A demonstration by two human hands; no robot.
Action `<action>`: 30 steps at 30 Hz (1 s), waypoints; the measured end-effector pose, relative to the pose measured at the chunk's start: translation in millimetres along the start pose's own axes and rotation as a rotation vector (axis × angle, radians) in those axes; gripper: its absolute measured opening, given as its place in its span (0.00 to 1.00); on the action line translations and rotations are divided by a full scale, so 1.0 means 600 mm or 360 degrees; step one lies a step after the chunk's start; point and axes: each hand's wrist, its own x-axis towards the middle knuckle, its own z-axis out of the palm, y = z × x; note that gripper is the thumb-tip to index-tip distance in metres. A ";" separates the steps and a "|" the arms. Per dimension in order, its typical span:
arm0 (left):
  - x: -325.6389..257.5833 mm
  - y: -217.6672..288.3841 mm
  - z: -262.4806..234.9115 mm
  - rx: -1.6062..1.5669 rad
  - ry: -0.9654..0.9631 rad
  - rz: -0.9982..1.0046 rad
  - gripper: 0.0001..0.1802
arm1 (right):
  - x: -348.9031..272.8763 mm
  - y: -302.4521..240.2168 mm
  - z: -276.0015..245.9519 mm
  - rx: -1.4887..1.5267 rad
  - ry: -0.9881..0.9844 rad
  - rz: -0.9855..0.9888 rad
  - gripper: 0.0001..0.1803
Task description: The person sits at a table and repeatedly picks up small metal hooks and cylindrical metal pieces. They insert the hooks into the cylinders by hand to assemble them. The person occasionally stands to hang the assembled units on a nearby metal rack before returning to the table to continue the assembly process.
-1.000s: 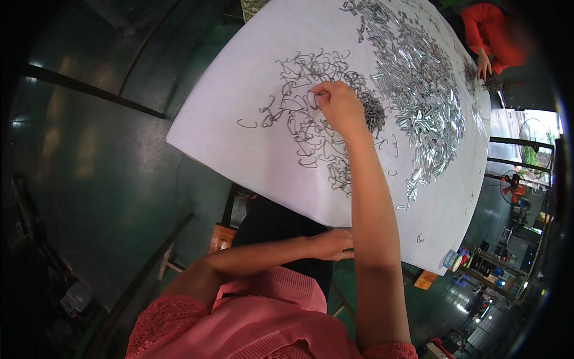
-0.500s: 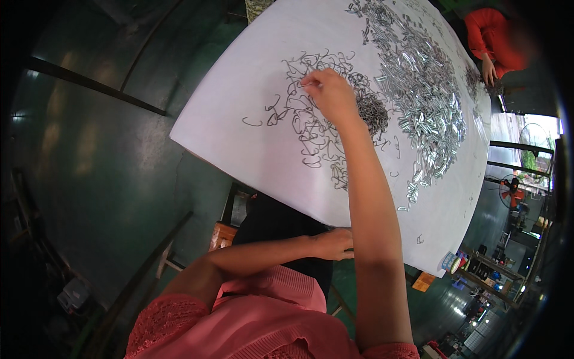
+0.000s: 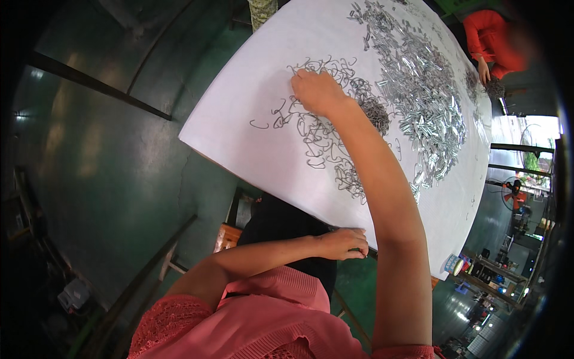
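Note:
Over the left side of a spread of curved metal wire hooks (image 3: pixel 311 134), my right hand (image 3: pixel 317 93) reaches down with its fingers curled together. Its fingertips are among the hooks at the far left of the spread; what they pinch, if anything, is hidden. Right of that hand the hooks bunch into a denser, darker heap (image 3: pixel 376 115). My left hand (image 3: pixel 345 244) is closed beside the near table edge, above my lap, its fingers bent inward. Whatever lies inside it cannot be made out.
A large heap of shiny short metal pieces (image 3: pixel 427 105) covers the right part of the white table (image 3: pixel 221 113). A small round tub (image 3: pixel 452 264) stands at the near right corner. Across the table, a person in red (image 3: pixel 493 42) has a hand by a dark pile.
My right hand has moved slightly left and lowered, its fingers now curled at the hooks. My left hand has turned a little and shows more of its bent fingers.

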 end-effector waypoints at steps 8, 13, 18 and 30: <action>-0.003 0.011 -0.001 0.0075 -0.0033 -0.0179 0.05 | -0.079 -0.006 -0.028 0.1211 0.0456 0.0533 0.06; 0.002 0.031 -0.018 0.0147 -0.0332 -0.0392 0.17 | -0.135 -0.010 -0.026 0.1548 0.0604 0.0653 0.08; 0.003 0.028 0.002 0.0215 -0.0111 -0.0219 0.11 | -0.219 0.005 -0.003 0.1559 0.0723 0.0760 0.09; 0.043 0.063 0.004 0.0246 -0.0154 -0.0377 0.05 | -0.476 -0.024 -0.001 0.1740 0.0964 0.1189 0.07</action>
